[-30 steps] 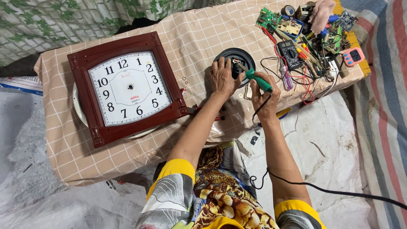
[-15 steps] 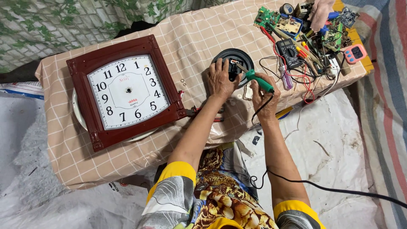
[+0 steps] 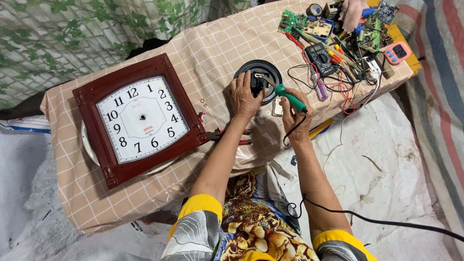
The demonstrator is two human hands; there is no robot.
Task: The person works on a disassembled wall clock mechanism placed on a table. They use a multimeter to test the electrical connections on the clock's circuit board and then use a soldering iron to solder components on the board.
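Round black part [image 3: 270, 72]: left hand [image 3: 244, 96] steadies it, right hand [image 3: 295, 113] grips soldering iron [image 3: 287, 95], clock [image 3: 140, 118] beside.

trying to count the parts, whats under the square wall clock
A pale round rim shows under the square wall clock, at its left and lower edges, resting on the checked cloth. The clock's frame covers the rest, so what it is cannot be told.

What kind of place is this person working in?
Probably an informal electronics or clock repair spot. A green-handled corded soldering iron is held over a round black part, green circuit boards and a black multimeter crowd the checked tablecloth, and a square brown-framed wall clock lies alongside.
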